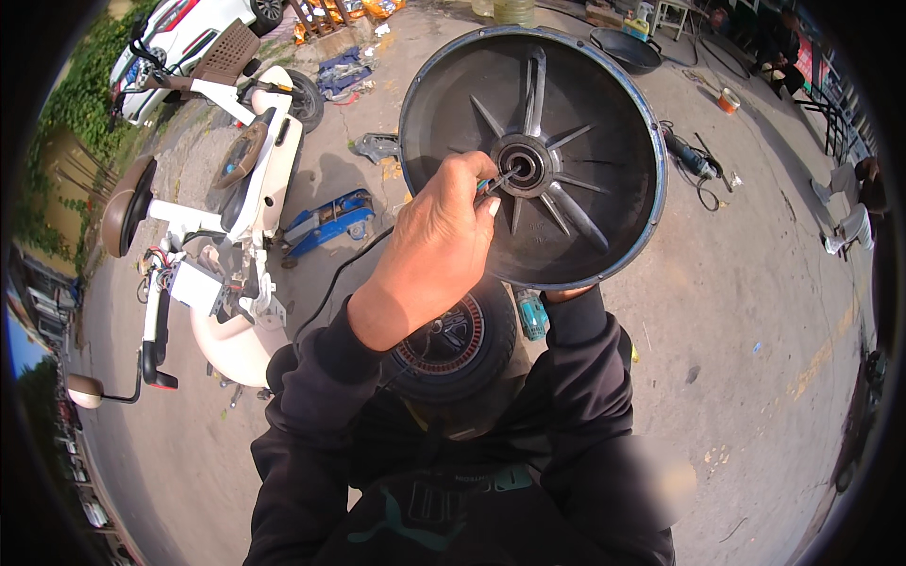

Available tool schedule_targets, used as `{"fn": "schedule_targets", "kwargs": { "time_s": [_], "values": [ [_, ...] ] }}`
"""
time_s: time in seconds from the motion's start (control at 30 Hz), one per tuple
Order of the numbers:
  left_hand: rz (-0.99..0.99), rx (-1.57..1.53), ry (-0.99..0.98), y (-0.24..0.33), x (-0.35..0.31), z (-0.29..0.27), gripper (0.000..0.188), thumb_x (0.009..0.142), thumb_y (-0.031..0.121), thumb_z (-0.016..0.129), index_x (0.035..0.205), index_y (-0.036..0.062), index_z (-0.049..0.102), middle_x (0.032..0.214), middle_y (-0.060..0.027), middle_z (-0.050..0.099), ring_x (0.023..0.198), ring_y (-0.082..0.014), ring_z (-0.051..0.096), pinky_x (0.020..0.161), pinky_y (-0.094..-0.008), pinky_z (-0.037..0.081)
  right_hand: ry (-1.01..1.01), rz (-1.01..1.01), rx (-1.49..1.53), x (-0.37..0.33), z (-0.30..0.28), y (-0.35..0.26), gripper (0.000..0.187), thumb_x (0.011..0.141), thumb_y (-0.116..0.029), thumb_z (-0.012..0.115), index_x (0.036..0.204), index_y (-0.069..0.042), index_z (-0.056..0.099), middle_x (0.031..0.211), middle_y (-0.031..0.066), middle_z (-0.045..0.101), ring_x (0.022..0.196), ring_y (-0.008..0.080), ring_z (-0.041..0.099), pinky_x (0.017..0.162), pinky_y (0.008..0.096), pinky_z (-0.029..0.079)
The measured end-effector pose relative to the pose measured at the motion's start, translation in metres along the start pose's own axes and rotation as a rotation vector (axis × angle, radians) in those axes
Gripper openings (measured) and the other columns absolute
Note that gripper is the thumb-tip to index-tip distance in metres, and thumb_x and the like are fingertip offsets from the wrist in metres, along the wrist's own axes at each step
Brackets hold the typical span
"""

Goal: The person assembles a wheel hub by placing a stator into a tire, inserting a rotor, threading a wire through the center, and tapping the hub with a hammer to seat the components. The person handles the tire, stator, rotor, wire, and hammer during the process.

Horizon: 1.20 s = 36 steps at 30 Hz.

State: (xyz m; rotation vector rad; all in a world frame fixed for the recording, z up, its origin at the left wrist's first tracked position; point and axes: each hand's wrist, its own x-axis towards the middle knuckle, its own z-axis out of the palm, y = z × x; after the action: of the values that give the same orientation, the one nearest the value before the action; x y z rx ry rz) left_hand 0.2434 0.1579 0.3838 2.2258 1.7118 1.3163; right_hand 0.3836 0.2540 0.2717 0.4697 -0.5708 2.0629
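My left hand [442, 231] is closed around a thin metal-tipped tool [503, 179], whose teal handle is mostly hidden by the fingers. The tip reaches into the bearing [521, 168] at the centre of a round, dark metal wheel hub cover [604, 113]. Ribs spread from the cover's middle, and its rim is blue-grey. Beneath the lower rim, my right hand [570, 293] supports the cover; its fingers are hidden behind it. Below, between my legs, lies a small wheel with a black tyre [495, 351].
At left a cream electric scooter [274, 179] stands partly dismantled, beside a blue floor jack [330, 222]. A teal bottle-shaped item [532, 316] is near my right sleeve. An angle grinder [694, 158], a black pan [630, 52] and an orange tin [729, 101] lie farther right.
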Motion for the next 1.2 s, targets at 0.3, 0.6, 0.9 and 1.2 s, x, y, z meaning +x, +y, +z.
{"fn": "schedule_targets", "kwargs": {
  "time_s": [0.3, 0.6, 0.9, 1.2],
  "values": [
    [-0.004, -0.072, 0.124, -0.013, -0.012, -0.006, 0.018, 0.093, 0.007, 0.075, 0.107, -0.0004, 0.066, 0.096, -0.0147, 0.074, 0.08, -0.0302, 0.073, 0.069, -0.0361, 0.057, 0.239, -0.064, -0.515, -0.001, 0.009, -0.011, 0.06, 0.106, -0.028, 0.053, 0.157, -0.001, 0.035, 0.144, 0.0194, 0.058, 0.126, 0.0285, 0.061, 0.106, 0.0428, 0.053],
    [0.08, -0.062, 0.152, -0.005, 0.005, -0.014, 0.013, 0.088, 0.0, 0.076, 0.101, 0.0005, 0.074, 0.094, -0.0139, 0.075, 0.078, -0.026, 0.073, 0.067, -0.0328, 0.056, 0.274, -0.079, -0.642, 0.019, 0.034, -0.007, 0.075, 0.1, -0.017, 0.065, 0.16, 0.0, 0.024, 0.134, 0.0203, 0.063, 0.111, 0.0253, 0.068, 0.092, 0.0368, 0.059],
    [-0.036, -0.174, 0.1, -0.013, 0.01, -0.009, 0.013, 0.089, -0.001, 0.075, 0.102, -0.0007, 0.073, 0.093, -0.0116, 0.076, 0.077, -0.0201, 0.072, 0.07, -0.0297, 0.056, 0.345, -0.064, -0.678, 0.046, 0.047, -0.001, 0.095, 0.094, -0.009, 0.076, 0.164, 0.002, 0.012, 0.121, 0.0231, 0.069, 0.093, 0.0228, 0.075, 0.077, 0.0316, 0.064],
    [-0.119, -0.172, 0.144, -0.026, 0.006, 0.0, 0.017, 0.09, 0.003, 0.079, 0.096, -0.0022, 0.063, 0.087, -0.0084, 0.072, 0.08, -0.0137, 0.071, 0.072, -0.0291, 0.056, 0.265, -0.041, -0.613, 0.022, 0.039, 0.0, 0.084, 0.092, -0.009, 0.077, 0.16, 0.001, 0.027, 0.13, 0.0187, 0.065, 0.108, 0.0228, 0.07, 0.09, 0.0328, 0.06]
  ]
}}
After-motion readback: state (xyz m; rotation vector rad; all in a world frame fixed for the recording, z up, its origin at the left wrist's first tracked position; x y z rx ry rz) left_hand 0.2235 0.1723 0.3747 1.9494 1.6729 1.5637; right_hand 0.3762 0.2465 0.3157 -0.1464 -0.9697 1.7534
